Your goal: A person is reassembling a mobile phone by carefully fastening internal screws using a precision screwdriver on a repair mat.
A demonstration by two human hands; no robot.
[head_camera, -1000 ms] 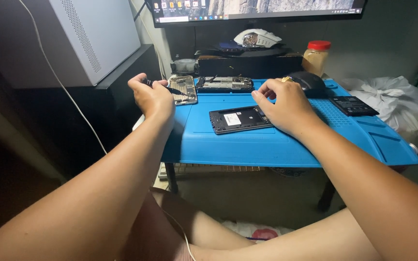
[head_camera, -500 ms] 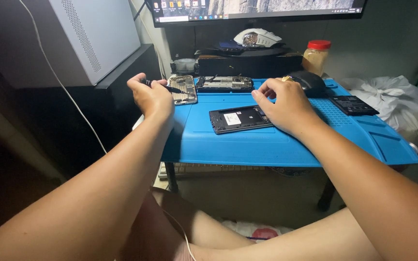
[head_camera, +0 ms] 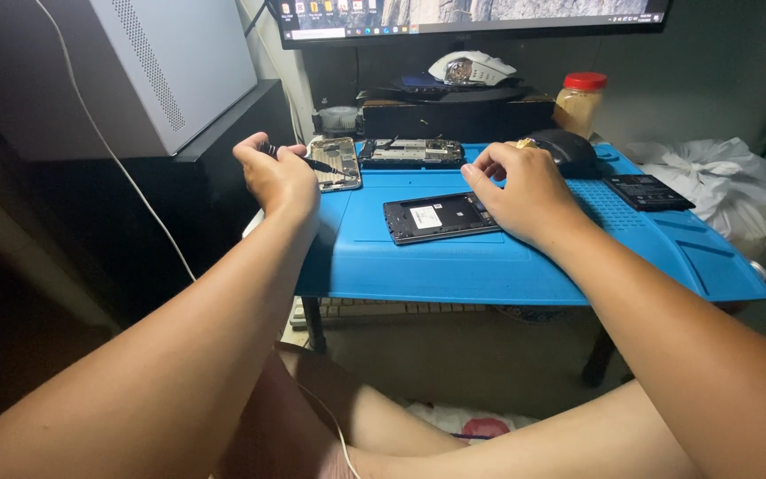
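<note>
— Two phone parts already stripped: back shell (head_camera: 441, 216) mid-mat, under right hand (head_camera: 525, 188), fingers spread flat.
— And left hand (head_camera: 278, 176)?
— Closed round screwdriver (head_camera: 299, 159), tip at opened phone body (head_camera: 337, 163); more screws probably left.

Slim black screwdriver (head_camera: 299, 160) held in a fist over the blue mat's (head_camera: 489, 257) back left corner, tip pointing right, opened dark phone body (head_camera: 441, 216) lying flat mid-mat, pale label facing up
</note>
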